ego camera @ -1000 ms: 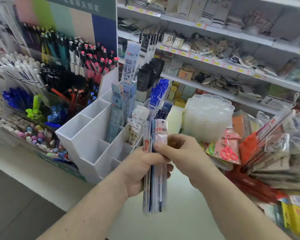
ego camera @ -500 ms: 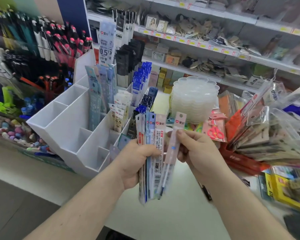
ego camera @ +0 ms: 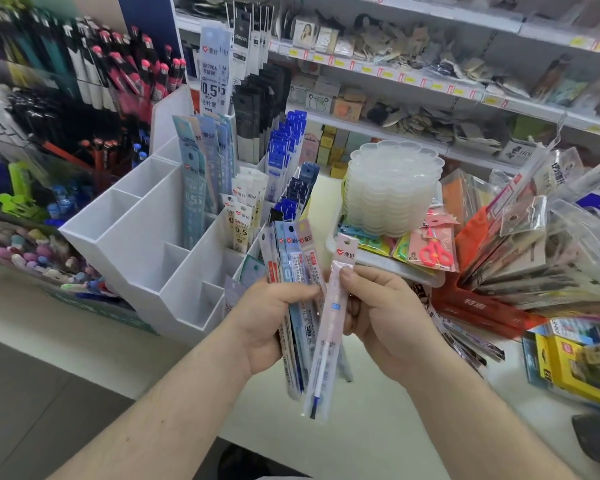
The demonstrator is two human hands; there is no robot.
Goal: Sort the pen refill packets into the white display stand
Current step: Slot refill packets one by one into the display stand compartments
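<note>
The left hand (ego camera: 264, 323) gripped a fanned bundle of refill packets (ego camera: 293, 271) before the white display stand (ego camera: 146, 244), while the right hand (ego camera: 381, 320) pinched one pink packet (ego camera: 329, 317), light, slippery and bendy, probably best held near its stiffer card header.

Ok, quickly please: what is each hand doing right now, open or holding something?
Left hand: closed, gripping a bundle of refill packets.
Right hand: closed, pinching a single pink refill packet, drawn apart from the bundle.
</note>
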